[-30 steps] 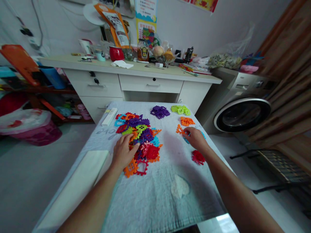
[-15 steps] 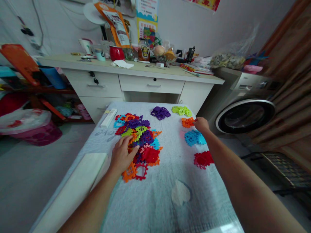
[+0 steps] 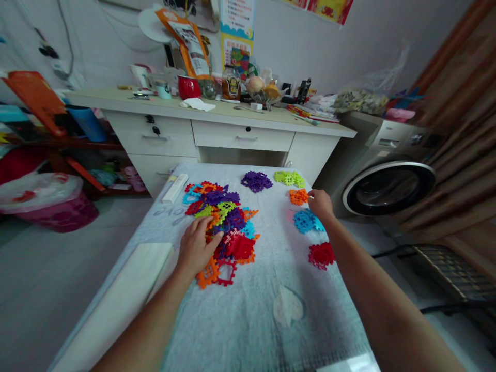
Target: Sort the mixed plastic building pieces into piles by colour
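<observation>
My left hand (image 3: 198, 243) rests on the left edge of a mixed heap of interlocking plastic pieces (image 3: 232, 219), its fingers apart and holding nothing I can see. Red, purple, orange, lime and blue pieces overlap in this heap. Across the cloth, my right hand (image 3: 320, 202) has its fingers pinched at the right edge of some orange interlocking pieces (image 3: 298, 196). Around it lie single-colour groups: lime pieces (image 3: 290, 178) and purple pieces (image 3: 256, 181) farther back, blue pieces (image 3: 305, 220) and red pieces (image 3: 321, 254) nearer. My right forearm passes close beside the blue and red groups.
A pale cloth (image 3: 271, 310) covers the table. Along its left side lie a long white block (image 3: 143, 274) and a small white box (image 3: 175, 189). Behind stands a cluttered desk (image 3: 248, 120); a washing machine (image 3: 387, 170) is at the right, a pink bin (image 3: 58, 206) at the left.
The camera view has shifted slightly. Both hands stay almost where they were, the left on the mixed heap and the right at the orange pieces.
</observation>
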Tool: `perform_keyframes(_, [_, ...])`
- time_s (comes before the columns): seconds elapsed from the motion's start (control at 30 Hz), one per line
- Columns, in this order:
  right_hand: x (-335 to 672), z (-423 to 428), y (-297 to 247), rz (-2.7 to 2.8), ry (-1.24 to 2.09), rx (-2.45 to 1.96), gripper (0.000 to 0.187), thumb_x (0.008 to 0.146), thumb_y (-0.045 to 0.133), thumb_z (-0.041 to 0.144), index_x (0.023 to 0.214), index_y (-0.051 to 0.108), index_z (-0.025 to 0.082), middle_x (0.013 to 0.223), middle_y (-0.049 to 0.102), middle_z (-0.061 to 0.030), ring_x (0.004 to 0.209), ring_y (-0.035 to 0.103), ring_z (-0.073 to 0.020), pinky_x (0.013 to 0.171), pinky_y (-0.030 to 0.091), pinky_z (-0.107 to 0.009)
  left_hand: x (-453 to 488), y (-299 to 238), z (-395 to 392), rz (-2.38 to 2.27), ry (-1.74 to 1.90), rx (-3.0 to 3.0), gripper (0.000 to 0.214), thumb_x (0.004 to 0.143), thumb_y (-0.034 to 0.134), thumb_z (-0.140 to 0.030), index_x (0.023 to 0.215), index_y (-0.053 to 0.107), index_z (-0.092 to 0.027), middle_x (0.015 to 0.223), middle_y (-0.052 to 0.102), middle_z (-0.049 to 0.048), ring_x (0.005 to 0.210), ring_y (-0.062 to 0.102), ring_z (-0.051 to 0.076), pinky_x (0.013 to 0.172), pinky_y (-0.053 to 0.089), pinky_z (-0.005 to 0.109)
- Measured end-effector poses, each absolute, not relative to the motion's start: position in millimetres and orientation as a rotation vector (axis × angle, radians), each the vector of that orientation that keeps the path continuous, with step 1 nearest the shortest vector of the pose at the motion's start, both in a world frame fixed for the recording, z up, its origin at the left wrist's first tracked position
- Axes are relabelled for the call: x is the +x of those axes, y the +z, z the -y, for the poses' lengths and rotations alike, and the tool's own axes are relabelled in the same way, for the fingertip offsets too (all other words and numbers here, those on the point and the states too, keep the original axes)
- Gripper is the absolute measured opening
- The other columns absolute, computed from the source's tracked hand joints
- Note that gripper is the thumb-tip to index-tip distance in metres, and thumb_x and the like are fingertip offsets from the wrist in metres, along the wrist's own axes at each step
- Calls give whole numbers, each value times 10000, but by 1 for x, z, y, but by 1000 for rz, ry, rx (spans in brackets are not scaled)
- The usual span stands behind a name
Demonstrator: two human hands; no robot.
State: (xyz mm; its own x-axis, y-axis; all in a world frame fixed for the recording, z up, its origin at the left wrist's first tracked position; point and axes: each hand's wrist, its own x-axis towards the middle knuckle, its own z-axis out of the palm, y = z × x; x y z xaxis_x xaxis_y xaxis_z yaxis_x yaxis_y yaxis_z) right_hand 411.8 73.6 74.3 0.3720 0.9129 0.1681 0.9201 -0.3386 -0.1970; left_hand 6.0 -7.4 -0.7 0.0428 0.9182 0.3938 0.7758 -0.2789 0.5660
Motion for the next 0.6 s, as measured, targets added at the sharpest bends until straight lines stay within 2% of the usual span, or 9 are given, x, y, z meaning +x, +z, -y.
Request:
perform_keyframes(0.2, [373,-43,87,1854,-10,-2080,293,875,521,148,1093,717,127,1138,677,-150,1053,626,-238,961,453,-342,7,1,8,-1745,1060,2125,463,874,525,-475,1242,543,-194,1265,564,121,1190,544,296,1045,433,488])
perform_keyframes(0.33, [326,-3,83,2029,334,-1716,226,875,571,179,1067,690,166,1044,698,-93,927,639,-192,876,497,-337,6,0,8,-1744,1059,2128,465,881,526,-467,1251,545,-185,1258,569,123,1180,547,294,1040,436,486])
perform_keyframes(0.4, [304,19,77,2123,474,-1554,204,870,595,193,1053,683,171,1037,694,-87,939,632,-191,895,490,-349,5,-2,8,-1741,1066,2125,459,889,519,-453,1255,545,-178,1251,571,125,1165,552,290,1039,438,483])
perform_keyframes(0.5, [277,43,64,2198,562,-1378,233,850,620,172,1080,661,168,1084,666,-95,1015,605,-202,958,457,-374,5,-3,7,-1733,1076,2126,436,900,501,-429,1251,548,-174,1247,575,126,1162,552,287,1042,437,482])
perform_keyframes(0.6, [260,52,50,2184,589,-1320,303,827,658,184,1128,633,166,1103,626,-105,1040,576,-214,958,451,-388,5,-3,7,-1739,1086,2114,407,908,480,-410,1241,555,-186,1245,580,119,1162,553,284,1044,436,483])
